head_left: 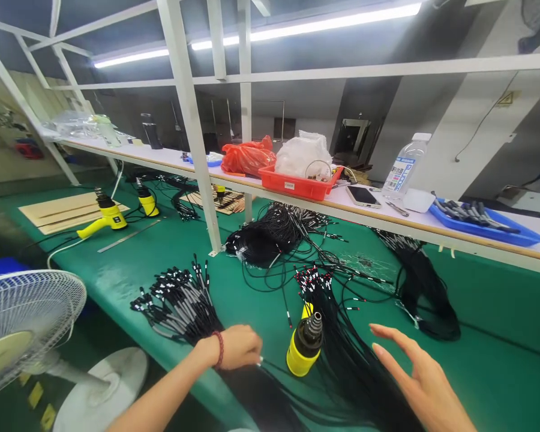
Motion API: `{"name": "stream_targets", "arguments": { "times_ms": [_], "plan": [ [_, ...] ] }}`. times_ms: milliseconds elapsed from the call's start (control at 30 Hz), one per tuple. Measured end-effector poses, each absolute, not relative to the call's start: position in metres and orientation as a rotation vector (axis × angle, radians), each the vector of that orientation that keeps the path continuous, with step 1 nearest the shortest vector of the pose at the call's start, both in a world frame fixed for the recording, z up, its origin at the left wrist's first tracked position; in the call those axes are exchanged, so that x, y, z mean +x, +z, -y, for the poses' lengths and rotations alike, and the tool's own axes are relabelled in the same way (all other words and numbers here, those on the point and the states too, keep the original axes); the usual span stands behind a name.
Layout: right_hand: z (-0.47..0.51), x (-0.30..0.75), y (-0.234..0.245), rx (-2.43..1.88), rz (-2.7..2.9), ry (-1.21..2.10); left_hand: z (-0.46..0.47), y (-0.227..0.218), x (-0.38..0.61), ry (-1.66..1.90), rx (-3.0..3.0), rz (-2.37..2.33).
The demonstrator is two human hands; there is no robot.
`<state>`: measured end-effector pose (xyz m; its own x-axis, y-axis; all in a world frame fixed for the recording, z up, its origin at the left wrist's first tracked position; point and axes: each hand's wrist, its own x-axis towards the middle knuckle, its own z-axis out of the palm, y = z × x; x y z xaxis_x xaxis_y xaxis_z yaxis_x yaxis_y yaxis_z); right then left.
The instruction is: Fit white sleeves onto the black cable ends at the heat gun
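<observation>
**Bundle of thin black cables [346, 366]:** lying loose across the green bench mat [490, 318], strands fanning out, red-and-white-marked tips bunching at the far end.

**Second bundle of black cables [180, 306]:** lying just left of the first, grey sleeves showing near the ends, black-and-white tips splaying outward.

**Yellow-and-black heat gun [304, 354]:** standing slightly tilted on the mat between the two bundles, ribbed black nozzle pointing upward, yellow handle rising behind, strands of the first bundle running just beside it.
</observation>
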<state>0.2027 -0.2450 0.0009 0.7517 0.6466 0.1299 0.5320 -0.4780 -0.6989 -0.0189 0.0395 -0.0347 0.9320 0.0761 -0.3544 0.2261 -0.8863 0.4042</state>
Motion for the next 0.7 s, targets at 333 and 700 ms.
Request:
{"name": "stream_targets", "arguments": {
  "times_ms": [333, 700],
  "plan": [
    [0.212, 0.131, 0.042, -1.904, 1.27, 0.539, 0.042, 0.075, 0.009, 0.211, 2.693, -0.026],
    [0.194, 0.155, 0.052, -1.924, 1.169, 0.51, 0.03, 0.068, 0.018, 0.274, 2.596, -0.172]
  ]
}}
